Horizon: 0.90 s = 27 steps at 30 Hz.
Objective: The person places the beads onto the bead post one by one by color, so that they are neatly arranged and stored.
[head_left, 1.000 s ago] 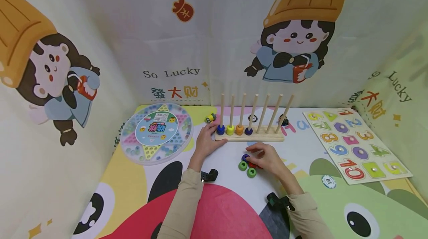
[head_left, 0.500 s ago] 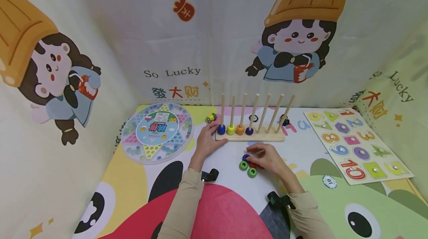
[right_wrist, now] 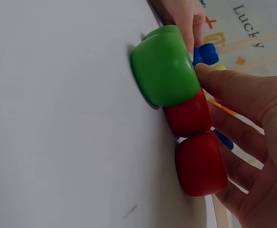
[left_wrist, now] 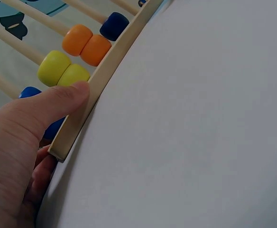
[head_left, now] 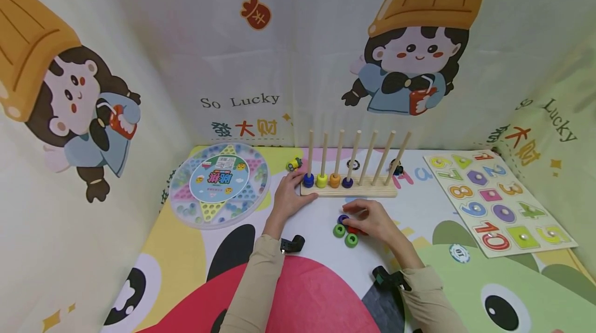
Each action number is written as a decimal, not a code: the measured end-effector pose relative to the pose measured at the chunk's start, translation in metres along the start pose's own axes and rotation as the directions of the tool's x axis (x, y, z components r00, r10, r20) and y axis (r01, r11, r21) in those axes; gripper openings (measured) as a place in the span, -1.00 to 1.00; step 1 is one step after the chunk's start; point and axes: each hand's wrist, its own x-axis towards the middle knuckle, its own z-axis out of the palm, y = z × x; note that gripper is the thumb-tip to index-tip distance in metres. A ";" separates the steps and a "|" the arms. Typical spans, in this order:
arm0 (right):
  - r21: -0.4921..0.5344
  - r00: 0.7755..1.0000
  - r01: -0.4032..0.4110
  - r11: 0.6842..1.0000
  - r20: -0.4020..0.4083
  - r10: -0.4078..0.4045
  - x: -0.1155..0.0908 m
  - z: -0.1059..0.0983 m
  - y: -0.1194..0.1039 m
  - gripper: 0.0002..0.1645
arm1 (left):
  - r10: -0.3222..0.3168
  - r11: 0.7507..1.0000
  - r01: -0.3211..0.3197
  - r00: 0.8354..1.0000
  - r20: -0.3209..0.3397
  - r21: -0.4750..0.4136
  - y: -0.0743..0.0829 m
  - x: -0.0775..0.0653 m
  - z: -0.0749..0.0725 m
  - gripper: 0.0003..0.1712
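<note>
My left hand point(head_left: 288, 198) grips the left end of a wooden peg stand point(head_left: 372, 191), thumb along its front edge and fingers behind the end. Beads sit low on four of its pegs: blue, yellow point(left_wrist: 55, 69), orange point(left_wrist: 87, 45) and dark blue point(left_wrist: 114, 26). In front of the stand, my right hand point(head_left: 370, 219) pinches a loose blue bead point(head_left: 342, 218) between thumb and index finger; green beads hide it in the right wrist view. Two green beads point(head_left: 351, 240) lie just nearer to me. Red beads point(right_wrist: 201, 164) lie under my right hand's fingers.
A round Chinese checkers set point(head_left: 219, 185) lies to the left, and a number puzzle board point(head_left: 493, 203) to the right. A small yellow-green toy point(head_left: 294, 164) stands behind my left hand. A poker chip point(head_left: 459, 253) is at the right. Printed cloth walls surround the table.
</note>
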 end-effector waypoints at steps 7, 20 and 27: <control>-0.025 1.000 0.018 1.000 -0.023 -0.018 0.002 0.000 0.000 -0.69 | 0.014 1.000 -0.014 1.000 -0.008 -0.006 -0.001 -0.001 0.000 -0.14; -0.043 0.999 0.042 0.998 -0.002 -0.042 0.005 -0.002 0.000 -0.66 | 0.011 1.000 -0.011 1.000 -0.008 -0.011 -0.003 -0.001 0.000 -0.14; -0.014 0.997 0.045 0.999 -0.059 -0.046 0.008 -0.002 0.003 -0.71 | 0.019 1.000 -0.019 1.000 -0.008 -0.012 -0.002 0.000 0.000 -0.14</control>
